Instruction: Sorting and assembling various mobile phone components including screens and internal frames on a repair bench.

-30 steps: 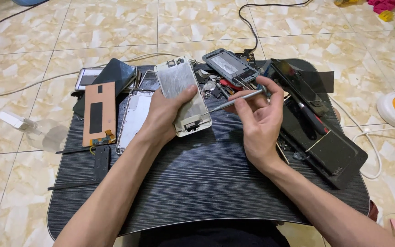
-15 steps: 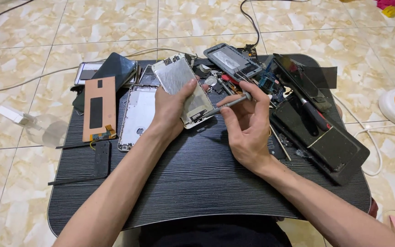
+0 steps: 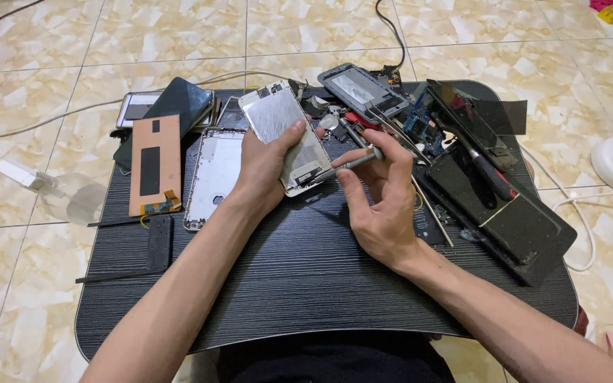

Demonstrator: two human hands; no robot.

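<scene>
Head camera looks steeply down, close over the table (image 3: 306, 298).

Two bare forearms are seen entering from the lower edge of the frame, one from the lower left and one from the lower right. No sleeves are visible on either arm up to the frame's edge, and neither wrist is covered. The left hand (image 3: 267, 167) and the right hand (image 3: 381, 195) are ungloved, lying just above the centre of the frame. Short, trimmed nails can be made out on the fingers. A dark garment, black or near black, is seen at the bottom centre of the frame, between the two forearms; its cut cannot be told. Fine detail of the fingers is blurred.
</scene>
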